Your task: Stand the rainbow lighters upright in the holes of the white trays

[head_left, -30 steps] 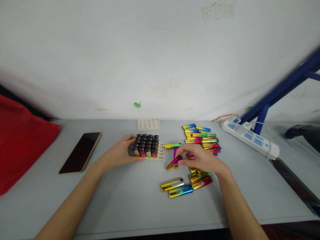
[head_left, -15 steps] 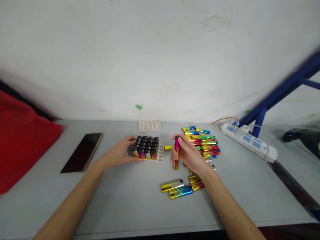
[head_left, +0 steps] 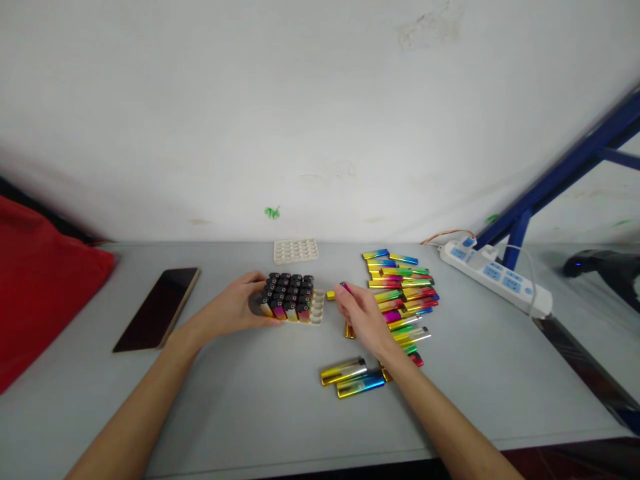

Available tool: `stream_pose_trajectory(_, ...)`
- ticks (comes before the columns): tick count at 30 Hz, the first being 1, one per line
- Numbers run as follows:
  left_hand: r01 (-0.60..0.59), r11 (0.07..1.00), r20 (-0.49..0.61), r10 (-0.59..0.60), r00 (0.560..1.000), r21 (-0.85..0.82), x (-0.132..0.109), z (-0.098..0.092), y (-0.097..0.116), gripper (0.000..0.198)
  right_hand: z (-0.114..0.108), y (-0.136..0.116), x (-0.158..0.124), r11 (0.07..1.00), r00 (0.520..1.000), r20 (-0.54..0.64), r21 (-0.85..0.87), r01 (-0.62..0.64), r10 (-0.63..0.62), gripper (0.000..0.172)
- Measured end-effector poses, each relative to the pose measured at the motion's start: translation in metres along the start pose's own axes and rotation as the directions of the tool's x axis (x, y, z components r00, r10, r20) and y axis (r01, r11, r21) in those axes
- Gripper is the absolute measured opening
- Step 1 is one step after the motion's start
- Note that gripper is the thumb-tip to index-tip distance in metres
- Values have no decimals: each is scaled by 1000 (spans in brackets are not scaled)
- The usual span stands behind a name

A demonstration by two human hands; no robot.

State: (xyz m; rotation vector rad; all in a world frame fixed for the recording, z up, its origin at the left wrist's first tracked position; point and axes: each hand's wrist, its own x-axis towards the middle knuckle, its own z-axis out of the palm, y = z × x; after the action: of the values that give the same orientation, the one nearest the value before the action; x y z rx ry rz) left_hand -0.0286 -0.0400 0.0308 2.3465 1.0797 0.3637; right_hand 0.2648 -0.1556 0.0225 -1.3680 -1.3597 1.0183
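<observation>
My left hand [head_left: 235, 303] is wrapped round the left side of a block of upright lighters [head_left: 287, 297] with black tops and shiny coloured bodies. They stand in rows in a white tray [head_left: 316, 308], whose right-hand column of sockets shows bare. A dark grey rounded thing [head_left: 256, 304] sits between my left fingers and the lighters; its kind is unclear. Just right of the tray, my right hand [head_left: 364, 319] pinches a purple lighter [head_left: 345, 287], mostly hidden by the fingers. Many loose metallic lighters [head_left: 400, 295] lie behind and beside that hand.
A second white socketed tray [head_left: 296, 251] lies near the wall. Nearer me are a yellow-silver lighter [head_left: 344, 371] and a yellow-blue one [head_left: 361, 385]. A phone [head_left: 157, 308] and red cloth [head_left: 45, 287] are at left; a power strip [head_left: 495, 277] and blue metal frame [head_left: 555, 177] at right.
My right hand has moved slightly left toward the tray and turned, so the purple lighter is now mostly covered. My left hand keeps its hold. The whole view has shifted a little.
</observation>
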Motion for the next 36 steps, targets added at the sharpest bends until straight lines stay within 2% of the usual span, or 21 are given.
stream_pose_trajectory(5, 2, 1000, 0, -2, 1000, -5, 0, 2, -1, 64, 2, -2, 0, 996, 994, -113, -88, 1, -11, 60)
stream_pose_trajectory(9, -11, 1000, -3, 11, 1000, 0, -1, 2, 0, 63, 4, -4, 1, 995, 994, -105, -102, 21, -32, 52)
stream_pose_trajectory(14, -21, 1000, -12, 21, 1000, -2, 0, 1, 0, 61, 5, 1, 3, 994, 992, -125, -110, 23, -37, 56)
stream_pose_trajectory(17, -12, 1000, -4, 12, 1000, -8, 0, 0, 2, 59, 3, 3, 5, 996, 997, -66, -90, 24, -30, 53)
stream_pose_trajectory(20, -9, 1000, -3, 9, 1000, -15, -1, 0, 3, 58, -1, 1, 6, 985, 991, 6, -110, 131, -131, 48)
stream_pose_trajectory(22, -9, 1000, -2, 9, 1000, -18, -1, 0, 4, 57, -4, 1, 6, 946, 971, 3, -226, 232, -238, 46)
stream_pose_trajectory(24, -12, 1000, 1, 12, 1000, -19, -1, 1, 3, 55, -6, 2, 8, 890, 957, 1, -367, 270, -290, 46)
stream_pose_trajectory(28, -14, 1000, -5, 14, 1000, -22, -1, 2, 1, 58, -8, 9, 15, 843, 964, 9, -484, 235, -264, 43)
stream_pose_trajectory(30, -8, 1000, -4, 8, 1000, -20, 0, 2, 1, 61, -7, 12, 19, 813, 959, 37, -523, 257, -279, 38)
stream_pose_trajectory(36, 9, 1000, 3, -9, 1000, -15, -2, 2, 4, 60, -3, 13, 25, 623, 946, 183, -717, 315, -267, 25)
